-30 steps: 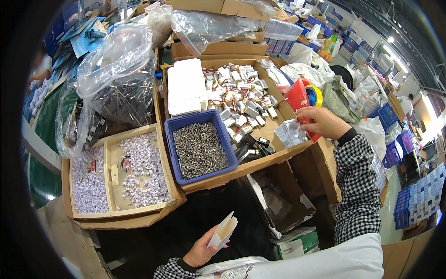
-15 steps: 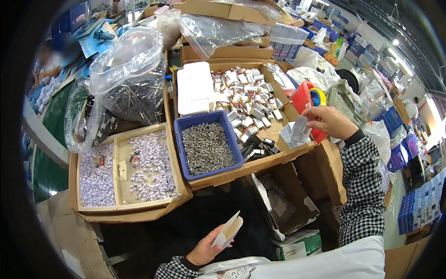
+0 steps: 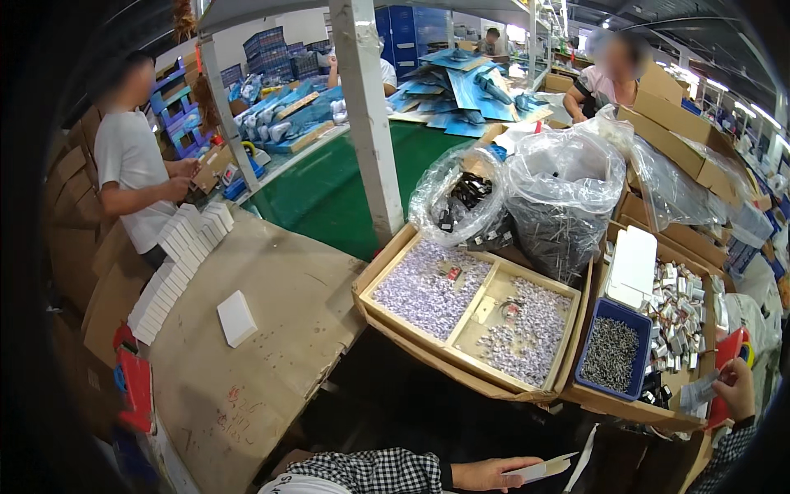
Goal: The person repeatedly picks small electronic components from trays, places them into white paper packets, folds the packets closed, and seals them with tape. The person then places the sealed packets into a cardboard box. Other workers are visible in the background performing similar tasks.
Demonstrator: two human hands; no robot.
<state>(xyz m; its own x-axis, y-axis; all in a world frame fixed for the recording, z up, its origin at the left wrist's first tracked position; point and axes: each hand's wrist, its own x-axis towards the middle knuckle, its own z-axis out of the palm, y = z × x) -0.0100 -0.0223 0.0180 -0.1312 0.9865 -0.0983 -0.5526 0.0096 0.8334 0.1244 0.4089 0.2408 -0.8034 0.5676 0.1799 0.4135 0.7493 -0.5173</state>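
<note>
At the lower edge my left hand grips a small white box, its end flap standing open. Far to the right, my right hand pinches a thin pale grey sheet at the box corner; whether it is paper or plastic I cannot tell. Beside that hand lies a red holder. A blue bin of small metal screws and a heap of small white parts with wires are nearby. Left of them, a wooden tray carries many tiny whitish pieces in two compartments.
One white box lies on the brown tabletop, with a stack of white boxes behind it. A co-worker stands at left, another at the back. Clear bags of dark parts stand behind the tray. A white post rises midway.
The view has swung left, bringing the brown table, the white box stack and a standing co-worker into sight. Both hands keep hold of their things.
</note>
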